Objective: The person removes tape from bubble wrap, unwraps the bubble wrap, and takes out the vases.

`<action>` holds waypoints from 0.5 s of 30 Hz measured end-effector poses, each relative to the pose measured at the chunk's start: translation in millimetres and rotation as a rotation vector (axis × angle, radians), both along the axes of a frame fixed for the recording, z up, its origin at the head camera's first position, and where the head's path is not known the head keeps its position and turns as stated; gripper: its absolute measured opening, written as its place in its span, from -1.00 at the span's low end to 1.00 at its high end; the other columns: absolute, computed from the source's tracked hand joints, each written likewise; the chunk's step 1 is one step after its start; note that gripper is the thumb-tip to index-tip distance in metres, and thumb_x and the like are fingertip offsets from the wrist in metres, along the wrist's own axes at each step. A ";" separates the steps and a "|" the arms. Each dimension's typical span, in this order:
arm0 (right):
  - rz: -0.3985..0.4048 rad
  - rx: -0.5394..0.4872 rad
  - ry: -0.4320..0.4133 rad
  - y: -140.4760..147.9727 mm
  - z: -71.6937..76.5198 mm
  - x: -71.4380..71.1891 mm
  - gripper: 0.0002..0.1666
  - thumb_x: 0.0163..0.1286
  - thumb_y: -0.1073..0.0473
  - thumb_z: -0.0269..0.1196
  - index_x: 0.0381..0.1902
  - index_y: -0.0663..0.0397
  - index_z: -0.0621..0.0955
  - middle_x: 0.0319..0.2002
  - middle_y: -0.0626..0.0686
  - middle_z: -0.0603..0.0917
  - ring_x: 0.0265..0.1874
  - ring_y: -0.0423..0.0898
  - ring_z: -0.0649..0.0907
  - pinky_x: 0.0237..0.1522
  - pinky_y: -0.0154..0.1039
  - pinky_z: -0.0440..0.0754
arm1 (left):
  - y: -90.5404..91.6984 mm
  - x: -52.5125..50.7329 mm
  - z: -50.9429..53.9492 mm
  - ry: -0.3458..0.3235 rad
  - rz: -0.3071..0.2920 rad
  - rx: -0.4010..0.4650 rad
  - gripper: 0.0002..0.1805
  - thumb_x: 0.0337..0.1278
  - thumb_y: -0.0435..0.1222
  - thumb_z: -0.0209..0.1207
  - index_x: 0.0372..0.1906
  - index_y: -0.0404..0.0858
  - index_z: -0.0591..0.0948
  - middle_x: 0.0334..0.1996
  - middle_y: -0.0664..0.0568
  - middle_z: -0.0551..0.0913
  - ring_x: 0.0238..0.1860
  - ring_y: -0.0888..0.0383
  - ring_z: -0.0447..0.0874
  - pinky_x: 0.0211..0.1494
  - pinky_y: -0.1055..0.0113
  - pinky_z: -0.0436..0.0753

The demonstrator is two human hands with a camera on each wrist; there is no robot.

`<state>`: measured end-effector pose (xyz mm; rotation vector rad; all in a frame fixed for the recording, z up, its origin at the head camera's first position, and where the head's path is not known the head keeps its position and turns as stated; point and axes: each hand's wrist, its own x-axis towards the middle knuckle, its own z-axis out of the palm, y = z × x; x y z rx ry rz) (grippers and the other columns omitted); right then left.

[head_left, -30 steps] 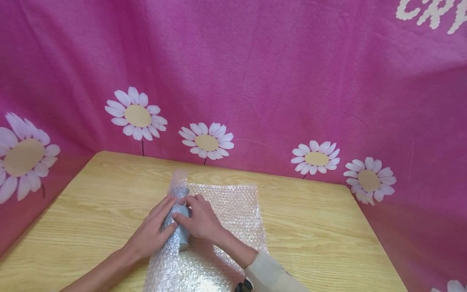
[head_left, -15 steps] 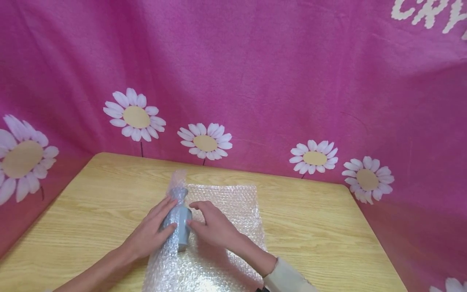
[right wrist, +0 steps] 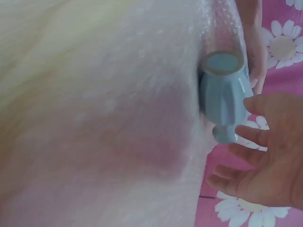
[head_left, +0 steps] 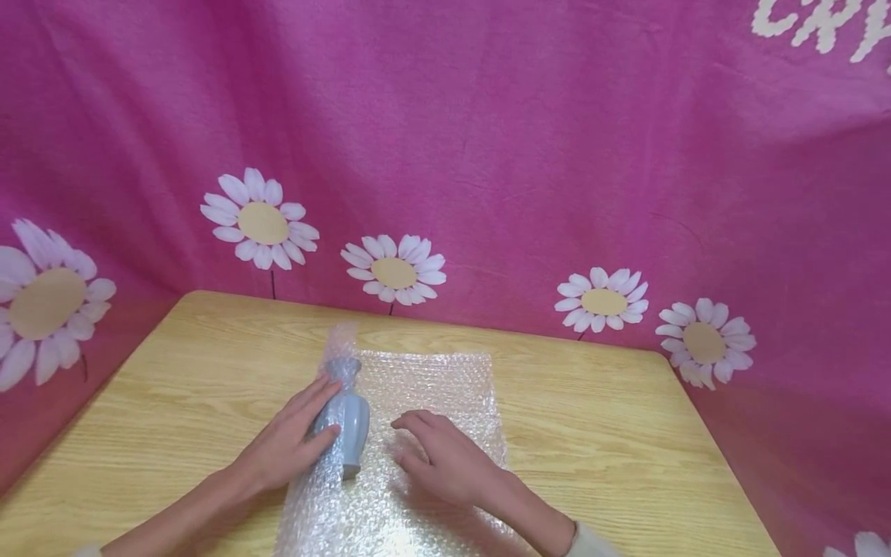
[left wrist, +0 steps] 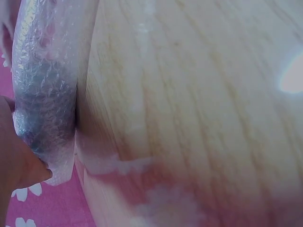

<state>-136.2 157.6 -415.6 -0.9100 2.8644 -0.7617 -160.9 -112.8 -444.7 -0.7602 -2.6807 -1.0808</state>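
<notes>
A pale blue-grey vase (head_left: 356, 429) lies on its side on a sheet of bubble wrap (head_left: 452, 402), its neck pointing away from me. One flap of the wrap is folded over the vase's left side. My left hand (head_left: 288, 441) presses this flap against the vase with extended fingers and thumb. In the left wrist view, part of that hand (left wrist: 16, 163) shows beside the covered vase. To the right, my right hand (head_left: 452, 462) hovers over the wrap with loosely bent fingers, holding nothing. The right wrist view shows the vase's round base (right wrist: 223, 62).
The wrap lies on a light wood-grain table (head_left: 592, 433). Behind and beside the table hangs a pink cloth (head_left: 501, 155) printed with white daisies.
My right hand has let go of the vase and drawn back to the right, uncovering more of the vase's side. My left hand has stayed in place on the folded wrap.
</notes>
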 end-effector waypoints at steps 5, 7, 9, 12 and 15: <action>0.013 0.004 -0.008 17.2 -6.2 9.7 -0.55 0.52 0.04 0.13 0.28 0.06 0.51 0.34 0.11 0.47 0.36 0.04 0.39 0.39 0.00 0.33 | -0.5 -0.5 -0.8 0.003 0.001 -0.002 -0.33 0.33 -0.19 0.16 0.47 -0.34 0.32 0.47 -0.33 0.19 0.42 -0.35 0.18 0.35 -0.32 0.25; 0.015 0.016 -0.011 23.3 -8.1 13.9 -0.52 0.53 0.04 0.13 0.32 0.07 0.48 0.36 0.12 0.45 0.38 0.03 0.36 0.41 0.01 0.31 | -0.4 -1.3 -1.2 0.002 0.003 0.000 -0.33 0.34 -0.19 0.16 0.47 -0.33 0.31 0.47 -0.32 0.19 0.42 -0.35 0.18 0.36 -0.31 0.25; 0.018 0.037 -0.015 29.3 -10.2 18.3 -0.48 0.53 0.04 0.12 0.36 0.08 0.46 0.38 0.12 0.42 0.39 0.04 0.34 0.41 0.02 0.29 | -0.2 -2.0 -1.8 -0.002 0.003 0.002 -0.33 0.34 -0.18 0.16 0.48 -0.32 0.31 0.48 -0.32 0.18 0.42 -0.34 0.18 0.36 -0.30 0.24; 0.028 0.081 -0.035 38.3 -13.1 24.6 -0.43 0.54 0.03 0.10 0.42 0.08 0.40 0.42 0.12 0.37 0.43 0.08 0.29 0.44 0.06 0.23 | 0.0 -2.1 -2.9 -0.006 0.001 0.004 -0.32 0.33 -0.18 0.17 0.47 -0.32 0.31 0.47 -0.33 0.18 0.42 -0.34 0.18 0.37 -0.30 0.24; 0.014 0.103 -0.062 46.3 -16.2 29.6 -0.38 0.55 -0.01 0.08 0.47 0.06 0.35 0.47 0.11 0.32 0.47 0.14 0.22 0.46 0.12 0.16 | 0.0 -1.5 -3.6 -0.012 0.002 0.002 -0.32 0.33 -0.18 0.17 0.47 -0.32 0.31 0.47 -0.33 0.18 0.42 -0.34 0.18 0.37 -0.30 0.23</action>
